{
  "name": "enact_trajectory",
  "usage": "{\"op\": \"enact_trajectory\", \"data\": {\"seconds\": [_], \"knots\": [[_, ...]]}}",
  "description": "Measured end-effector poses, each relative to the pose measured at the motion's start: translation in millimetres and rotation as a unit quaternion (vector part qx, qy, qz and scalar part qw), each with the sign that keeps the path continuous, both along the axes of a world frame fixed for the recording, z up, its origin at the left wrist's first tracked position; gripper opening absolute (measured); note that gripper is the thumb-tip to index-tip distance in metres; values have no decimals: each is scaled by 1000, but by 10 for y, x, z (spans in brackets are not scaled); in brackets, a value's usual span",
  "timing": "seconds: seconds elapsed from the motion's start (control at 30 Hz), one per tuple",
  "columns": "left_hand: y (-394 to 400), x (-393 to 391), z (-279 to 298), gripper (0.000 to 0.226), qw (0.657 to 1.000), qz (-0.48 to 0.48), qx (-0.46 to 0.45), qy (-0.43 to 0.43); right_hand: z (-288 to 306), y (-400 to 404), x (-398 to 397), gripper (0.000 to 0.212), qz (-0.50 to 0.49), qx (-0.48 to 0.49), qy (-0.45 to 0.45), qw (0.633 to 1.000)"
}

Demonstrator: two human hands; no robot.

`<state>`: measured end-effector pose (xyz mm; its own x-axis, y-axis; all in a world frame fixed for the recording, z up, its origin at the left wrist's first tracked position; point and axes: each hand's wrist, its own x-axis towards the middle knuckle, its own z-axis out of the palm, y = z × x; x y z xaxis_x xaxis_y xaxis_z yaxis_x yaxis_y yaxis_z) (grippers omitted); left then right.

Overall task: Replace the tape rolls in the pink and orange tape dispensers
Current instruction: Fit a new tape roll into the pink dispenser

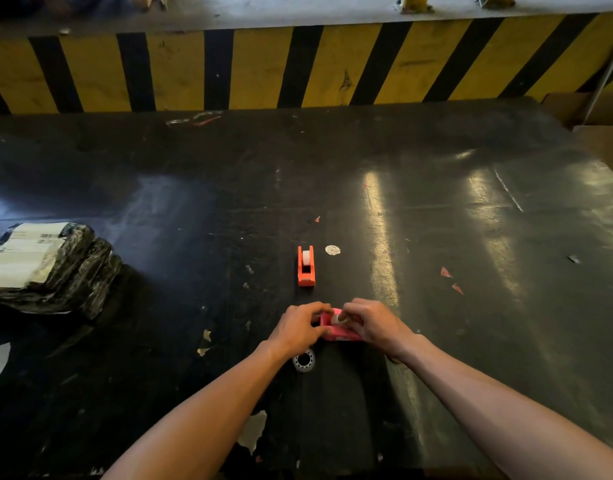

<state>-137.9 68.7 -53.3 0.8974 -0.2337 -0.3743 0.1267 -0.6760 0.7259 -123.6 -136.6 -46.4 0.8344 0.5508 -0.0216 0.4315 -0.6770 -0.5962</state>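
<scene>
A pink tape dispenser (336,332) lies on the dark table in front of me, gripped from both sides. My left hand (296,329) holds its left end. My right hand (370,323) covers its right side, with fingertips on a white tape roll (336,319) in its top. The orange tape dispenser (305,266) stands a little farther away, upright, with a white roll seated in it. A clear, nearly bare tape core (304,361) lies flat on the table just under my left wrist.
Black plastic-wrapped parcels with white labels (45,268) are stacked at the left edge. A small white round sticker (332,250) lies beside the orange dispenser. A yellow-and-black striped barrier (298,67) runs along the table's far side. Cardboard boxes (599,119) sit at the far right.
</scene>
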Motion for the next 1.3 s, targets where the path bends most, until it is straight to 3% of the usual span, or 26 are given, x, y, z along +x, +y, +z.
{"op": "enact_trajectory", "data": {"seconds": [0.17, 0.43, 0.73, 0.87, 1.13, 1.3], "knots": [[-14, -7, 0, 50, 1000, 9, 10, 0, -18, 7, -29, 10, -10, -28, -12, 999], [-37, -22, 27, 50, 1000, 15, 21, 5, 21, 67, -11, 23, -160, 17, 98, 982], [-31, -48, 103, 44, 995, -36, 86, -26, 58, -101, -58, 26, -206, -21, 139, 968], [-50, -82, 139, 45, 989, -76, 106, -76, 55, -125, -99, 27, -231, 6, 169, 958], [-35, -116, 128, 45, 978, -111, 135, -116, 12, -335, -210, 33, -346, 116, 246, 898], [-41, -144, 92, 46, 975, -120, 138, -127, -5, -383, -271, 32, -360, 122, 245, 892]]}}
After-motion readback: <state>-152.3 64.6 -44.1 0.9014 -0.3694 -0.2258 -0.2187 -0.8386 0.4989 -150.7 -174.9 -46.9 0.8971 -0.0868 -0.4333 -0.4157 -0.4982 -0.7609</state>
